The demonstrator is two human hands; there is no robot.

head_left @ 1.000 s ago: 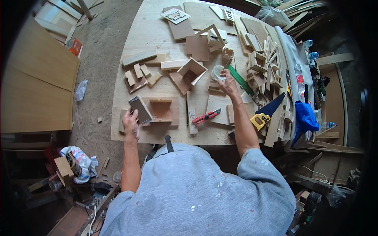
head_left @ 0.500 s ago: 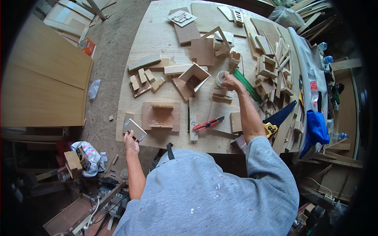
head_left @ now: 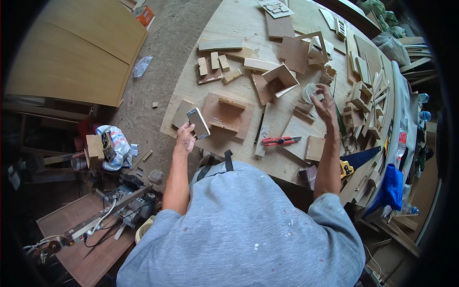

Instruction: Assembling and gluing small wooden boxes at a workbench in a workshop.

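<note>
My left hand is closed around a small thin wooden panel with pale edges and whitish-blue smears at its ends, held at the near left edge of the worktable. My right hand is raised over the table, fingers bent and apart, right beside a round translucent tub. Nothing shows between these fingers. Near the table's front lies a red utility knife. Left of it is a brown board with two upright wooden strips. An open wooden box stands behind.
Small wood blocks lie at the table's left. A handsaw with a yellow handle rests at the right, by piled wood offcuts and a blue bag. A large wooden panel stands across the floor at left.
The whole view has swung, so the table sits farther right and higher. My right hand has come off the tub, its fingers spreading. My left hand still holds the panel, now tilted more upright.
</note>
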